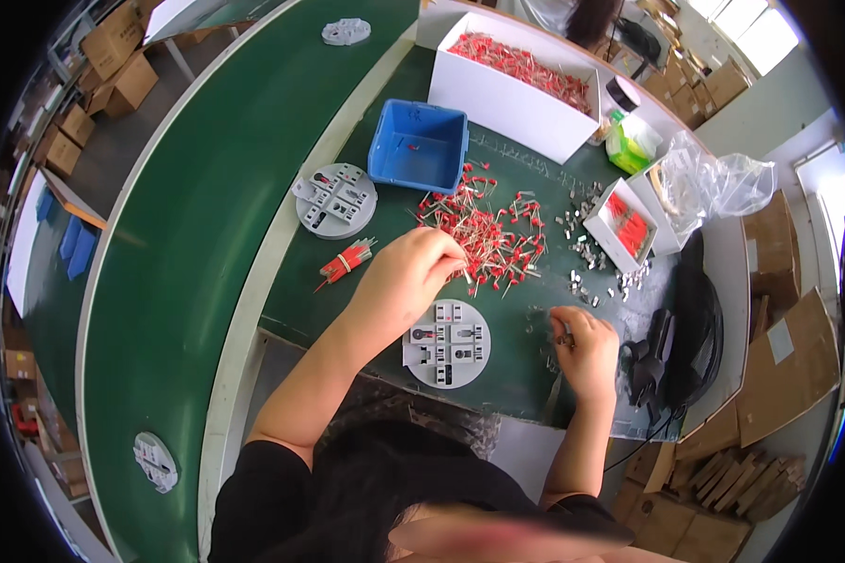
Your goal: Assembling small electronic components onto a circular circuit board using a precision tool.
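My left hand [406,272] is at the near left edge of a loose pile of red-headed LEDs [483,235] with long thin leads. Its fingers are pinched together at the pile, and whatever is between them is hidden. Just below lies a round grey plastic base [462,355] with square compartments and small black and metal parts in it. To the right of this base, my right hand [587,352] hovers low over the green bench with fingers curled together. Something small and dark shows at its fingertips, too small to name.
A second round base [338,211] and a banded red-and-white bundle [345,263] lie left. Beyond are a blue bin [418,141] and a white box of LEDs [516,84]. Small metal pieces [587,249] lie by a small white box [620,235]. A green conveyor [169,310] curves alongside.
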The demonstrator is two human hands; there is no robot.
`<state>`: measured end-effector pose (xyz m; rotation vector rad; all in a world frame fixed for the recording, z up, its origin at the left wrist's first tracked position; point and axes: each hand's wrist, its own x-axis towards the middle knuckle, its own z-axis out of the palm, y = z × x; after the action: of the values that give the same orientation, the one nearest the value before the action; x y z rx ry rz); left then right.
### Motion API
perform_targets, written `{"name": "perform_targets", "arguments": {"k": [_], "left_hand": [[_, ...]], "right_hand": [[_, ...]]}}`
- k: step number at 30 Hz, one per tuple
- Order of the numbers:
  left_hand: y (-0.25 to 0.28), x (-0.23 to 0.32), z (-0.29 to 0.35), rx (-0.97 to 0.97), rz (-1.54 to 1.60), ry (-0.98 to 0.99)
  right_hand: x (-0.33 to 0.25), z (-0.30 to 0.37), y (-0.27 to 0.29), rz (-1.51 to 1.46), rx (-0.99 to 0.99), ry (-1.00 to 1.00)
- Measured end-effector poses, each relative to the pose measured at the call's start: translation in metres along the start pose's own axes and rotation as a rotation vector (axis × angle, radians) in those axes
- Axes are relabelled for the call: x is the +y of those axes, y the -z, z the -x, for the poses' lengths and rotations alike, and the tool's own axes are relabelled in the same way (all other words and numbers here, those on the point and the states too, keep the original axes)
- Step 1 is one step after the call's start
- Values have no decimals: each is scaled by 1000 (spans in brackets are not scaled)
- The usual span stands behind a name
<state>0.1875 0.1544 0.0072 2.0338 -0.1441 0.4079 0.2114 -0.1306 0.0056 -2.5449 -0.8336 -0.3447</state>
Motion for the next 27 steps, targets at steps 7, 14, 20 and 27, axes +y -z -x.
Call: {"name": "perform_targets", "arguments": {"k": [7,14,20,27], "left_hand": [[9,1,35,-25,20,6],[-10,1,49,-3,-196,-53],[-22,7,54,-34,-351,-104],[-25,17,55,-81,-508,-96]], "right_hand": [[-57,7,-14,-155,78,-62],[-43,13,-22,-168,6,-152],[-31,21,-22,-157,25,-145],[-33,23,-24,-221,-85,-336]]}}
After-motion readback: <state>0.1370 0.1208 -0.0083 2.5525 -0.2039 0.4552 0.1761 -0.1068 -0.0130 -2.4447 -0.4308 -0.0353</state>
